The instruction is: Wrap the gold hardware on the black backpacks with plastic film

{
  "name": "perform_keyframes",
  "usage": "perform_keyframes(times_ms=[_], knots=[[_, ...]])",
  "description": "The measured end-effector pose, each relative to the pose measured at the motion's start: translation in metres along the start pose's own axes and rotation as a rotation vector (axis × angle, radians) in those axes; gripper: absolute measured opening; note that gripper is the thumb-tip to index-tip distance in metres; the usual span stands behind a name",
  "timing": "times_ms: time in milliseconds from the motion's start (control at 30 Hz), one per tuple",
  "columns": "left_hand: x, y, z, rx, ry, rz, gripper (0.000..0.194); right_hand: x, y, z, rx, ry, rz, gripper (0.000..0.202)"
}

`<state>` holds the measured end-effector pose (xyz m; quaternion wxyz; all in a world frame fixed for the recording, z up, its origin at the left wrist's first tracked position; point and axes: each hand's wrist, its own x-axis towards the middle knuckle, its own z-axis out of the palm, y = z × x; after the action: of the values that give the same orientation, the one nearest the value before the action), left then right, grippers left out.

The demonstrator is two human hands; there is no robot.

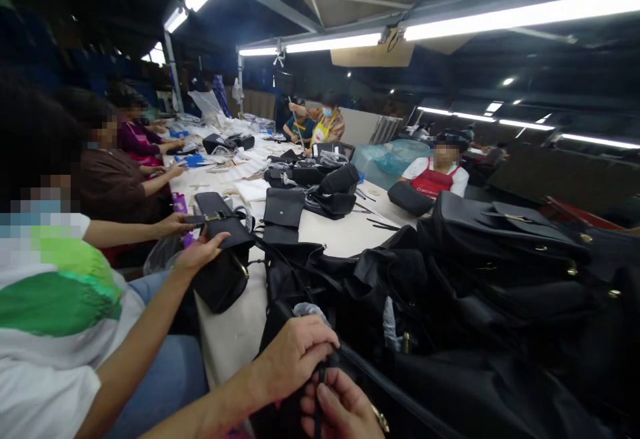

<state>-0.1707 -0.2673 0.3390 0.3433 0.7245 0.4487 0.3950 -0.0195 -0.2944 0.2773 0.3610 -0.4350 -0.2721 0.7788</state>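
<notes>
Low in the head view, my left hand (293, 355) is closed, its fingertips pinching the upper part of a thin black strap (320, 377). Just below it, my right hand (343, 407) grips the same strap between thumb and fingers. Both hands are close together in front of a black bag (295, 279), which lies in a heap of similar ones. A wad of clear plastic wrap (311, 311) shows behind my left hand. The strap's far ends are hidden by my fingers and the dark bags.
Black bags (500, 292) with gold fittings pile up on the right. At left, a co-worker's hands (203, 252) hold a black flap bag (220, 282) over the white table (233, 329). More people sit around the table, and another black bag pile (320, 185) lies farther back.
</notes>
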Motion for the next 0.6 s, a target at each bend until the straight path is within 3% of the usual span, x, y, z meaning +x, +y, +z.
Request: perform_keyframes(times_ms=[100, 267, 400, 500, 600], knots=[[-0.013, -0.01, 0.004, -0.186, 0.072, -0.121, 0.025, 0.005, 0.004, 0.005, -0.096, 0.058, -0.072, 0.048], [-0.018, -0.025, 0.005, -0.587, 0.14, -0.446, 0.014, 0.007, 0.004, 0.01, -0.21, 0.065, -0.129, 0.051], [-0.02, -0.031, 0.001, -0.782, 0.151, -0.6, 0.028, 0.003, 0.004, 0.015, -0.166, 0.137, -0.166, 0.056], [-0.011, -0.03, -0.007, -0.795, 0.091, -0.63, 0.025, 0.002, 0.004, 0.018, -0.189, 0.191, -0.193, 0.054], [0.011, -0.028, -0.016, -0.808, 0.157, -0.563, 0.026, 0.004, 0.001, 0.022, -0.255, 0.193, -0.186, 0.047]])
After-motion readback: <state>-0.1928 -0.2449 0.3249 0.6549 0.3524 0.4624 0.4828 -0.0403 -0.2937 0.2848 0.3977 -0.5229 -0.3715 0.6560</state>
